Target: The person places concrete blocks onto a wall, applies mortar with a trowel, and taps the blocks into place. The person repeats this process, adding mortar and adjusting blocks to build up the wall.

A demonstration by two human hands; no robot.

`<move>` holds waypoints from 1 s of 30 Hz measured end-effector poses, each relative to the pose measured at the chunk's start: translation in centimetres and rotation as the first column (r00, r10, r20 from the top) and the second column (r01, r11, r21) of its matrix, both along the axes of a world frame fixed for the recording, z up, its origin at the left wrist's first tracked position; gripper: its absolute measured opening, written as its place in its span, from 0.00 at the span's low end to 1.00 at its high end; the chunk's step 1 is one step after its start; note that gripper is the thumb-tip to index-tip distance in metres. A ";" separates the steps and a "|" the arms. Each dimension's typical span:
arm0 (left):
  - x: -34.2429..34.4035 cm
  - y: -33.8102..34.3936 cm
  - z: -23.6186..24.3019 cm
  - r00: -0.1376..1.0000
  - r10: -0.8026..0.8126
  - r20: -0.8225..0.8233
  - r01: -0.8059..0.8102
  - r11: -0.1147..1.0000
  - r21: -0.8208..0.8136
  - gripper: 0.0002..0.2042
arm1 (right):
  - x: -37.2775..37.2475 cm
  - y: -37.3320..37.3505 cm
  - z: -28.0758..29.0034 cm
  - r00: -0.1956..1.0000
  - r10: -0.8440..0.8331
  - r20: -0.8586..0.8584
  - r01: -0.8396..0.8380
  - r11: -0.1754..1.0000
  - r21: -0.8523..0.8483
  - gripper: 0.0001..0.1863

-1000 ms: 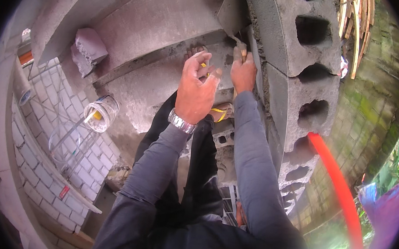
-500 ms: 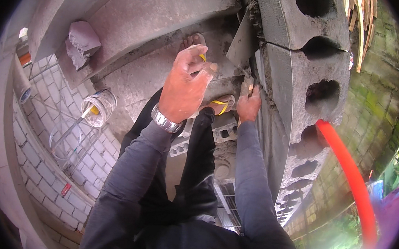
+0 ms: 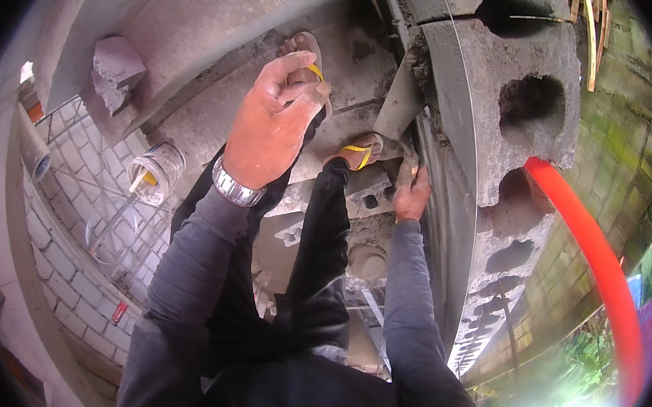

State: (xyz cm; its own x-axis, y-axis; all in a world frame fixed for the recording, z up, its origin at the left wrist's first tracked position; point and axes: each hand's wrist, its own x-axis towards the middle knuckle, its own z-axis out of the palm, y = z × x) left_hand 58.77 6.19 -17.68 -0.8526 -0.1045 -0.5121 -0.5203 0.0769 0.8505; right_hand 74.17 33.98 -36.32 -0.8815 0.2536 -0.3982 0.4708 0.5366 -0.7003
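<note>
Left of the hollow-block wall I remotely count two hands, one trowel, two sandals, one wristwatch, one bucket, one broken block — right of that wall, one red pipe.

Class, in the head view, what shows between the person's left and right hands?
In the head view, a foot in a yellow-strapped sandal and its dark trouser cuff show between the left hand and the right hand.
</note>
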 end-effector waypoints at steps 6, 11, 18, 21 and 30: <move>0.4 -0.4 0.0 0.929 -0.343 -0.139 0.296 0.913 -0.280 0.20 | 5.1 1.9 1.2 0.998 -0.057 -0.008 0.057 0.998 -0.002 0.23; 0.4 0.0 -0.6 0.638 -0.743 -0.203 0.315 0.492 -0.811 0.18 | 9.7 3.4 7.0 0.995 0.087 0.048 -0.097 0.956 0.276 0.21; 0.4 0.4 -1.8 0.799 -0.570 -0.192 0.257 0.613 -0.747 0.16 | 13.3 2.7 20.5 0.972 0.099 0.214 -0.130 0.982 0.137 0.20; -0.4 1.9 1.6 0.983 0.014 0.184 0.025 0.978 -0.209 0.16 | 12.9 2.7 27.7 0.970 0.056 0.236 -0.072 0.996 0.057 0.21; 1.9 1.2 0.5 0.961 -0.275 0.030 0.270 0.909 -0.317 0.21 | 5.3 3.1 43.9 0.906 -0.200 0.374 0.399 0.702 -0.590 0.26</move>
State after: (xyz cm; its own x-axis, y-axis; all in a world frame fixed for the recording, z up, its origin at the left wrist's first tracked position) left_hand 60.70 7.41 -17.15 -0.8783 -0.0207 -0.4777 -0.4282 0.4787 0.7665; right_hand 79.45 37.03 7.61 -0.6398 0.0827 -0.7641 0.7413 -0.1961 -0.6419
